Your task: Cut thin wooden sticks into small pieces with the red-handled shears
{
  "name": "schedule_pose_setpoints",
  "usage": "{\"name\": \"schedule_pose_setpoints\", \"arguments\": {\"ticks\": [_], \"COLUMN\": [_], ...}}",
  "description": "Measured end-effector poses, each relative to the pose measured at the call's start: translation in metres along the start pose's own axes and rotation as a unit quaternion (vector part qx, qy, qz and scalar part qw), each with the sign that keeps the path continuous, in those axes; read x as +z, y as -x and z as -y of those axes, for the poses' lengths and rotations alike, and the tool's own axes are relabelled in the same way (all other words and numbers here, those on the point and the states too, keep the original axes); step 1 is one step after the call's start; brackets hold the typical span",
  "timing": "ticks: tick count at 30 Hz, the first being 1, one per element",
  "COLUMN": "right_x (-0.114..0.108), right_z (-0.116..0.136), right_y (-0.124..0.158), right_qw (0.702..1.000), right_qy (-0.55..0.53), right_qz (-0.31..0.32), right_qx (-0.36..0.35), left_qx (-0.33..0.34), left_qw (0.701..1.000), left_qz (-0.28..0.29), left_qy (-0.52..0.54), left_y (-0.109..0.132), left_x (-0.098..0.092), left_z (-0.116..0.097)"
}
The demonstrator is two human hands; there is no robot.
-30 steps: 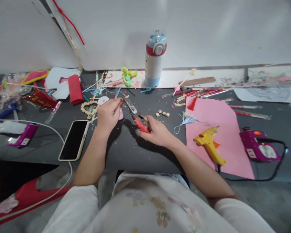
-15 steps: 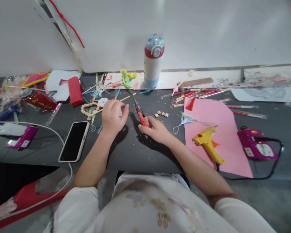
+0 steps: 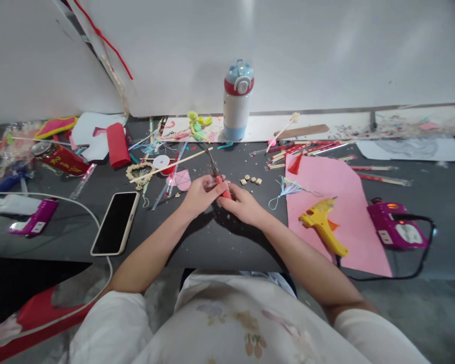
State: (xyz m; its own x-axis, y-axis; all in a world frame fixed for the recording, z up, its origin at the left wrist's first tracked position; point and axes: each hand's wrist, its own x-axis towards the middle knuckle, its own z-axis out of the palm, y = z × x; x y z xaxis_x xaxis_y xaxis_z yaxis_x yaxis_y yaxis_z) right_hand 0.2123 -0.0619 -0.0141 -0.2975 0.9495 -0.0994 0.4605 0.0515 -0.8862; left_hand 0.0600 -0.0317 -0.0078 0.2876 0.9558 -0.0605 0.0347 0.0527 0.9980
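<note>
A pair of long-nose pliers (image 3: 224,190) with red handles points up and away over the middle of the table. My right hand (image 3: 243,203) is closed round the handles. My left hand (image 3: 201,196) has its fingers closed against the pliers' other side, near the pivot; whether a small piece is also pinched there is hidden. Several small pale wooden bits (image 3: 251,180) lie just right of the pliers. To the left of my left hand are a pink paper piece (image 3: 182,180), a thin wooden stick (image 3: 170,166) and a white disc (image 3: 161,162).
A bottle (image 3: 238,103) stands at the back against the white wall. On the right, a yellow glue gun (image 3: 324,225) rests on pink paper (image 3: 349,197), beside a purple power socket (image 3: 398,225). A phone (image 3: 116,223) and a red can (image 3: 60,157) lie on the left.
My left hand has moved right, from over the pink paper piece to the pliers, and closed on them. The pink paper and stick now show. My right hand still holds the pliers.
</note>
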Motion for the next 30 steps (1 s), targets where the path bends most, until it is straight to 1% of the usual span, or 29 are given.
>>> {"name": "schedule_pose_setpoints", "arguments": {"ticks": [5,8,10,12,13,14,15,16,18,19,20,21,22,23,25,27,30], "right_x": [-0.001,0.000,0.000,0.000,0.000,0.000,-0.001,-0.002,-0.004,-0.004,-0.005,-0.005,-0.004,-0.004,-0.002,-0.001,-0.001], "right_z": [0.000,-0.001,-0.002,-0.001,-0.001,0.000,0.001,0.003,0.006,0.007,0.009,0.010,0.010,0.011,0.011,0.011,0.010], "right_y": [0.000,0.000,-0.001,-0.001,-0.001,-0.001,-0.001,0.000,0.001,0.001,0.002,0.002,0.003,0.004,0.005,0.006,0.007], "right_qw": [1.000,1.000,1.000,0.999,0.999,0.998,0.997,0.996,0.994,0.993,0.992,0.992,0.992,0.991,0.991,0.991,0.990], "right_qy": [0.004,0.004,0.013,0.030,0.042,0.054,0.066,0.079,0.103,0.111,0.118,0.123,0.126,0.128,0.132,0.137,0.142], "right_qz": [0.006,0.002,-0.003,-0.007,-0.008,-0.009,-0.009,-0.010,-0.010,-0.008,-0.007,-0.006,-0.005,-0.003,0.001,0.002,-0.001], "right_qx": [-0.006,-0.004,0.006,0.021,0.029,0.035,0.039,0.042,0.041,0.038,0.034,0.029,0.025,0.022,0.015,0.005,-0.016], "left_qx": [0.002,0.009,0.024,0.050,0.068,0.088,0.116,0.152,0.235,0.270,0.291,0.299,0.299,0.295,0.281,0.273,0.279], "left_qw": [1.000,1.000,0.997,0.982,0.966,0.942,0.912,0.883,0.830,0.801,0.777,0.760,0.750,0.745,0.746,0.753,0.765], "left_qz": [0.002,0.002,0.004,-0.012,-0.036,-0.068,-0.118,-0.157,-0.211,-0.232,-0.246,-0.255,-0.256,-0.252,-0.242,-0.234,-0.223], "left_qy": [0.001,-0.024,-0.076,-0.181,-0.247,-0.317,-0.376,-0.415,-0.460,-0.481,-0.501,-0.518,-0.531,-0.542,-0.553,-0.551,-0.536], "left_y": [0.000,-0.001,0.000,0.001,0.002,0.004,0.005,0.005,0.005,0.004,0.002,-0.001,-0.003,-0.006,-0.009,-0.010,-0.009], "left_x": [0.000,0.000,-0.002,-0.007,-0.011,-0.015,-0.019,-0.024,-0.033,-0.038,-0.043,-0.046,-0.050,-0.052,-0.056,-0.057,-0.060], "left_z": [0.001,0.001,0.000,-0.004,-0.006,-0.009,-0.011,-0.014,-0.017,-0.018,-0.018,-0.017,-0.016,-0.015,-0.012,-0.010,-0.009]}}
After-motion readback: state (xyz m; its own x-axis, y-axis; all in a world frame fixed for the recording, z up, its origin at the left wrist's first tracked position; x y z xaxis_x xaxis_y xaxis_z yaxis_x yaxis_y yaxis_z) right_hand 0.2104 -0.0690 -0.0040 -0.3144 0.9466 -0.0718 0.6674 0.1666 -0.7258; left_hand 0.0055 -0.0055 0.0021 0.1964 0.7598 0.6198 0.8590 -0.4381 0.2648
